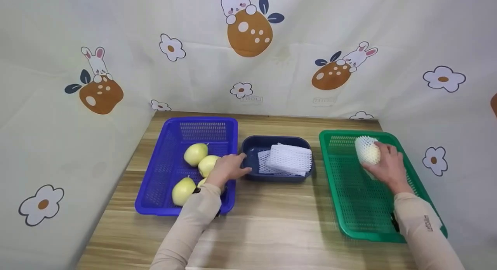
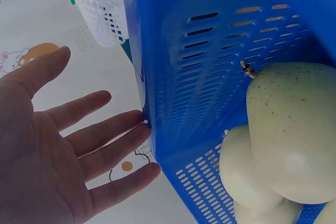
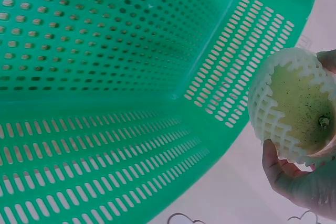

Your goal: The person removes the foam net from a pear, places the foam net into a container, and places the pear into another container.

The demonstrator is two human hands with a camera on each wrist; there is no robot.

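My right hand [image 1: 390, 167] grips a pear [image 3: 302, 108] wrapped in a white foam net sleeve [image 1: 365, 147], over the far part of the green basket [image 1: 337, 196]. In the right wrist view the pear's bare end shows through the sleeve's opening. My left hand [image 1: 229, 169] is over the right rim of the blue basket [image 1: 149, 184], its fingers spread and holding nothing in the left wrist view. Several bare pears [image 1: 196, 154] lie in the blue basket, one partly hidden by the left forearm. Beside the left fingertips stands a dark blue tray [image 1: 252, 155] with flat foam net sleeves [image 1: 291, 158].
All three containers stand on a wooden table [image 1: 268, 219], the tray between the two baskets. A pale curtain [image 1: 202, 79] printed with rabbits and flowers closes off the back and both sides.
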